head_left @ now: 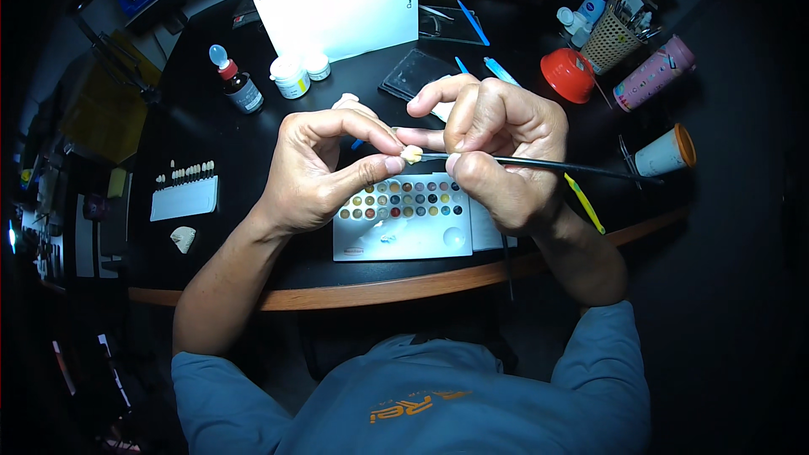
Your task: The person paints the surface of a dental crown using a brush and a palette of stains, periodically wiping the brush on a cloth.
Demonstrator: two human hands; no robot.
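Observation:
Between its thumb and index finger, my left hand (316, 164) pinches a small cream-coloured dental crown (411, 154). My right hand (501, 147) grips a thin black-handled brush (548, 163), whose tip meets the crown or lies right beside it. Both hands are raised over a white palette (403, 240) with rows of small round wells in many colours. The handle of the brush points out to the right. My fingers cover part of the crown.
A tooth shade guide (185, 194) and a pale dental model piece (183, 239) lie left. Behind stand a dropper bottle (240, 88), white jars (291, 77) and a spiral pad (341, 13). Rightward are a red bowl (566, 76), a pink tumbler (656, 74), a cup (666, 153) and a yellow pen (585, 204).

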